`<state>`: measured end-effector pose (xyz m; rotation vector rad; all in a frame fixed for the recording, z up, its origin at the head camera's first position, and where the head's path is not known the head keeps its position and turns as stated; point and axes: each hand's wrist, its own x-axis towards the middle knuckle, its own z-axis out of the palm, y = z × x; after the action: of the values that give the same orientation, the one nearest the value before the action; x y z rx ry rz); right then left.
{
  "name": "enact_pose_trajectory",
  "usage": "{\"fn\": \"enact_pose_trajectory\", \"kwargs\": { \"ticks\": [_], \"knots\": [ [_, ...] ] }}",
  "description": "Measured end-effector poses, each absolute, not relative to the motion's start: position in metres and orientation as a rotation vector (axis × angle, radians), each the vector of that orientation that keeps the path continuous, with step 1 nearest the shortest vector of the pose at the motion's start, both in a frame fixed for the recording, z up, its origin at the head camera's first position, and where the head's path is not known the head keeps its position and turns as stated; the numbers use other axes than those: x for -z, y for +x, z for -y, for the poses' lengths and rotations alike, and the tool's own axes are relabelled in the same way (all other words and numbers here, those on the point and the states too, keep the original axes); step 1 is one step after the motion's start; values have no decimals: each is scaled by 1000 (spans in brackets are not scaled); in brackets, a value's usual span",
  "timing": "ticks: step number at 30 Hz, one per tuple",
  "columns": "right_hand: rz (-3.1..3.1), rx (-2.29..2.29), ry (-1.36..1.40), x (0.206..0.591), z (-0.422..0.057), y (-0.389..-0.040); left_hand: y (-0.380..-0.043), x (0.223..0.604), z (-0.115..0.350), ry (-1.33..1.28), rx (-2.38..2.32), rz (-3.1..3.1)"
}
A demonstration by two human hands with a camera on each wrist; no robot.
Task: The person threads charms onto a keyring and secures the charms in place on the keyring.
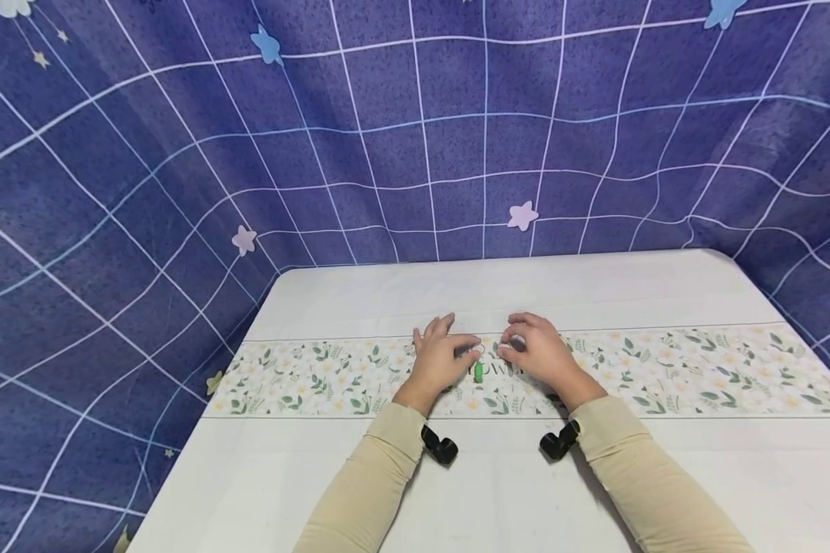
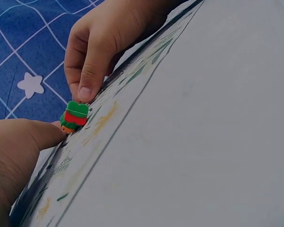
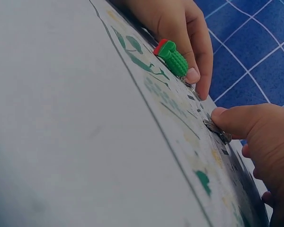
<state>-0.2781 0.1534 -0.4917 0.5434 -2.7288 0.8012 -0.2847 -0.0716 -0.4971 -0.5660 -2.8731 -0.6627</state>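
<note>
A small green and red keychain charm (image 1: 479,372) lies on the floral band, near the left hand's thumb. Its knobbly green body (image 3: 176,64) shows in the right wrist view, with a short metal link at its end. My left hand (image 1: 439,361) pinches a thin metal ring (image 1: 479,349) above the charm between thumb and forefinger. Just across from it, my right hand (image 1: 542,357) pinches a small silver metal piece, which looks like a key (image 3: 218,131), with its thumb on top. In the left wrist view, the right hand's fingers hide that piece.
A white table (image 1: 498,484) carries a printed floral runner (image 1: 304,380) with lettering partly covered by the hands. Blue grid-patterned curtain (image 1: 387,153) hangs behind and at both sides. Black wrist cameras (image 1: 439,445) sit at both cuffs.
</note>
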Motion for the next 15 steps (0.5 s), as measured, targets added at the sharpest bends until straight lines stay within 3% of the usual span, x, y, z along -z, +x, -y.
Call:
{"fn": "enact_pose_trajectory", "kwargs": {
  "ticks": [15],
  "knots": [
    [2708,-884,560,499,-156,-280,-287,496,71,-539,869,2780]
  ]
}}
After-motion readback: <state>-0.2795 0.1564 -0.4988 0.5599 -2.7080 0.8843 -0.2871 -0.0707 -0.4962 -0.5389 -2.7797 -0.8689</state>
